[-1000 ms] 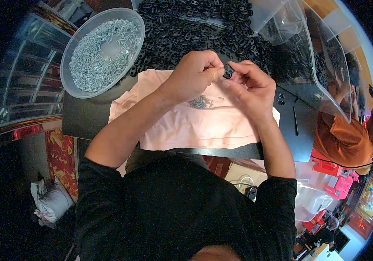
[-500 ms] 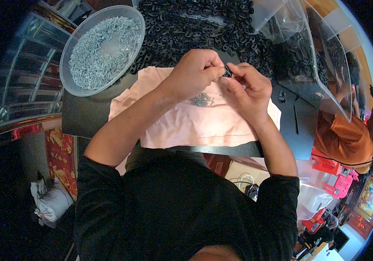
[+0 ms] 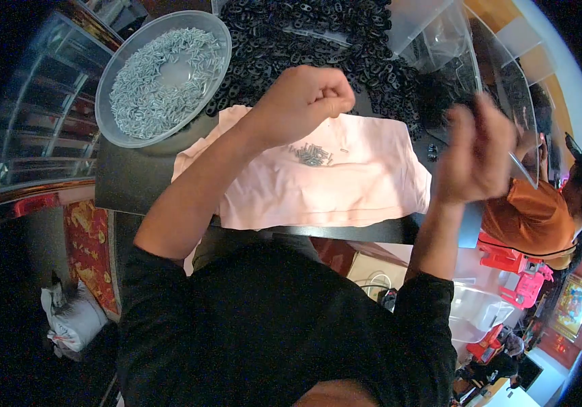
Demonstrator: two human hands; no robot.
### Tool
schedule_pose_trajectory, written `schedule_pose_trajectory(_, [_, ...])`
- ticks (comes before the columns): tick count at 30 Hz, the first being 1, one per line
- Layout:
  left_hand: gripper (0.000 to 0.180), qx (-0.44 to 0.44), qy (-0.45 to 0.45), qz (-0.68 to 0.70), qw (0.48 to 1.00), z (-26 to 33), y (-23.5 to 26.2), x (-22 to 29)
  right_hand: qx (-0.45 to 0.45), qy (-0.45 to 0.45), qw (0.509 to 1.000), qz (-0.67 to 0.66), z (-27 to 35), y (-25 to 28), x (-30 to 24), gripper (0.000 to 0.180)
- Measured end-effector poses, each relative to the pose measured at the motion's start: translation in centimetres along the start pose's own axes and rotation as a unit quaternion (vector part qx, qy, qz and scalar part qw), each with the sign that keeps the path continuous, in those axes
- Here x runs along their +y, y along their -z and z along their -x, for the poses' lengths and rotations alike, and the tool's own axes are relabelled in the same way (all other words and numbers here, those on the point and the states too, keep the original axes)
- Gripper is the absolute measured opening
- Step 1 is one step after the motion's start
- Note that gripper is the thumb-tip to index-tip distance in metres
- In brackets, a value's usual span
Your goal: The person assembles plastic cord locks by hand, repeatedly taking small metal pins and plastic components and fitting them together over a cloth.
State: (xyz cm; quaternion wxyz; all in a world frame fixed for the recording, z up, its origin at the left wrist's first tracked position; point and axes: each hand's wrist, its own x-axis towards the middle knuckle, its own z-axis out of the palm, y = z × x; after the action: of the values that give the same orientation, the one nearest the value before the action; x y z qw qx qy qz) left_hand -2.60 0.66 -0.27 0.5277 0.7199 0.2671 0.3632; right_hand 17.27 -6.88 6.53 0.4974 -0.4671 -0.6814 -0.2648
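Observation:
My left hand (image 3: pixel 310 103) is raised over the far part of a pale pink cloth (image 3: pixel 365 193), its fingers curled and thumb pressed to them. Whatever it may hold is hidden. Off to the right, my right hand (image 3: pixel 477 152) is smeared by motion, beside a clear plastic bin (image 3: pixel 501 74); its grip cannot be made out. On the cloth lies a small heap of short silvery pins (image 3: pixel 312 156), with one loose pin (image 3: pixel 344 150) just right of it. Small black oval pieces with holes (image 3: pixel 291 74) are heaped beyond the cloth.
At the far left stands a round translucent tub (image 3: pixel 175 73) with many silvery pins. A small item (image 3: pixel 433 150) sits on the dark table right of the cloth. A person in an orange top (image 3: pixel 538 220) is at the right. A white sack (image 3: pixel 77 319) is on the floor.
My hands were together over the cloth, pinching a small black piece. My right hand has swung away to the right and the piece is out of sight. The left has barely moved.

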Motion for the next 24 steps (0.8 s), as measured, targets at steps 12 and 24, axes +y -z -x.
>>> schedule_pose_trajectory(12, [0.005,-0.139,-0.15,-0.411,0.889,1.7,-4.7,-0.1,0.118,-0.079,0.985,0.095,-1.6,5.2,6.7,0.022])
schedule_pose_trajectory(24, [0.008,-0.097,-0.204,-0.314,0.922,2.1,-4.8,0.4,-0.397,-0.095,0.912,-0.047,2.6,-6.7,3.5,0.013])
